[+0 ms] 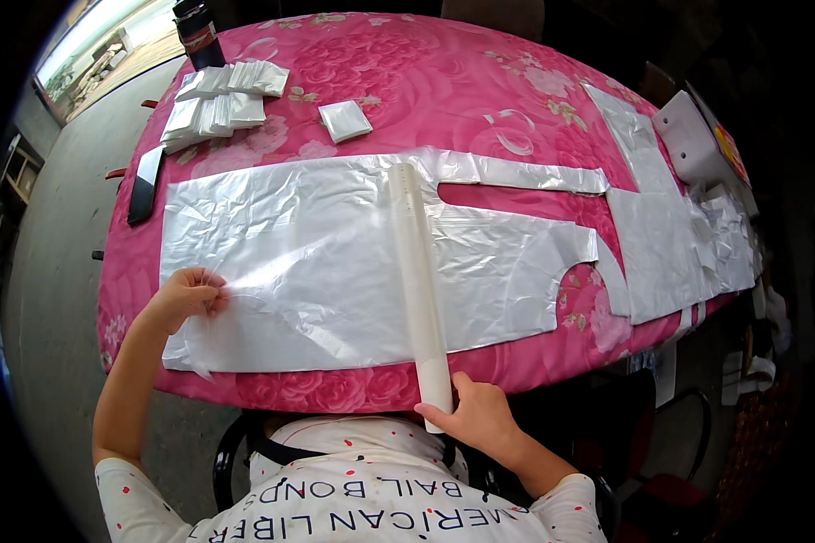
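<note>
A thin, clear plastic apron [344, 299] lies spread across the table, its body to the left and its cut-out straps to the right. Near its lower left part, the fingers of my left hand [188, 299] are closed in a pinch on the film, pulling creases into it. Across the apron's middle lies a long whitish ruler [415, 281] with small marks near its far end. My right hand [475, 414] grips the ruler's near end, which juts past the table's front edge, thumb on top and the other fingers partly hidden.
The table wears a pink floral cloth [362, 63]. Folded plastic packets [213, 109] are stacked at the far left beside a dark bottle [199, 36]; one packet [345, 121] lies apart. A phone [145, 185] rests at the left edge. More plastic sheets [656, 235] and a white container [688, 136] are at right.
</note>
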Tool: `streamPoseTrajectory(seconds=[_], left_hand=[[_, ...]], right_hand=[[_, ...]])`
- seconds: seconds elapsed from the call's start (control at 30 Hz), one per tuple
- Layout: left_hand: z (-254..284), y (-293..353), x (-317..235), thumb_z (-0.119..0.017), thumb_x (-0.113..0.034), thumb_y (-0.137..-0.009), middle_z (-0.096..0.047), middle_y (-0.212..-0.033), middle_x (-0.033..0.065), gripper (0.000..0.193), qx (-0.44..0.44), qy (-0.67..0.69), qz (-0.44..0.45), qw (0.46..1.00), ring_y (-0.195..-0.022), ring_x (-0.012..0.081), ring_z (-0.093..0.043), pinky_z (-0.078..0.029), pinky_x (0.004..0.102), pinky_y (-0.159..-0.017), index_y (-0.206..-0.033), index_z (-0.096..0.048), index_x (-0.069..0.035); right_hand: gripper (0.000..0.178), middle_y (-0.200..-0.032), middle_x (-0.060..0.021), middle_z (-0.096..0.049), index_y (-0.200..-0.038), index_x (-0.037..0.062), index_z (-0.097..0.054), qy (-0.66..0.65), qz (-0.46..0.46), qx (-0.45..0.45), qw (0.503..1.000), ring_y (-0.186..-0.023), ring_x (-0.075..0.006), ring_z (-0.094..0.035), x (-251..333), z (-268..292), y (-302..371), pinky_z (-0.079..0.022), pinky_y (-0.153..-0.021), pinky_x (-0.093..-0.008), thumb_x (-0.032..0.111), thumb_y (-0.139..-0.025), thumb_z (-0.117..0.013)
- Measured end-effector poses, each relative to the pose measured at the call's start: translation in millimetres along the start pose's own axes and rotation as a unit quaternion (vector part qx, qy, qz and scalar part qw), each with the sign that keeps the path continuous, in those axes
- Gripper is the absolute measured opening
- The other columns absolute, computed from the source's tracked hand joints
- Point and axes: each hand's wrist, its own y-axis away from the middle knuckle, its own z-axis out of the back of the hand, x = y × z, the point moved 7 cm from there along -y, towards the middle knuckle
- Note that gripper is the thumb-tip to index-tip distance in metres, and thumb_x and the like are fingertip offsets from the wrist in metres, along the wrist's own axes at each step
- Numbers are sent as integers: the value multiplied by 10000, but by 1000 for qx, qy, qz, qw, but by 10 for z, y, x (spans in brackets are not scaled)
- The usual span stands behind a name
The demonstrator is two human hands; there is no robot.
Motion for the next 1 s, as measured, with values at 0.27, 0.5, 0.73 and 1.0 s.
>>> streamPoseTrajectory(seconds=[0.27,0.5,0.73,1.0], left_hand=[[-459,346,-893,-564,44,-688,-536,-1147,158,373,-228,-556,-370,708,-1081,331,-491,-413,375,-915,-1059,-543,21],[-2293,189,-979,-551,-62,-800,-387,-1339,195,493,-29,-329,-513,792,-1243,351,-368,-343,404,-1011,-1260,-398,26],[-2697,-161,-843,-460,-149,-825,-303,-1389,240,560,-83,-367,-473,797,-1310,359,-268,-199,433,-1086,-1317,-312,74],[-2718,-187,-799,-381,-216,-828,-279,-1407,241,594,-104,-466,-450,755,-1330,340,-244,-175,429,-1096,-1325,-301,99]], right_hand=[[466,-778,-196,-641,-944,-17,-605,-132,-38,28,990,-732,-344,-635,-117,-5,19,-498,-676,-386,398,-738,-656],[464,-785,-198,-642,-952,-17,-603,-131,-50,36,989,-739,-345,-635,-159,8,71,-497,-679,-389,394,-743,-654],[509,-732,-182,-638,-878,-19,-615,-146,-60,85,984,-700,-319,-641,-233,3,88,-499,-644,-365,474,-752,-648],[552,-650,-147,-618,-753,-43,-631,-69,23,56,996,-602,-244,-608,15,449,-808,-477,-579,-333,507,-786,-610]])
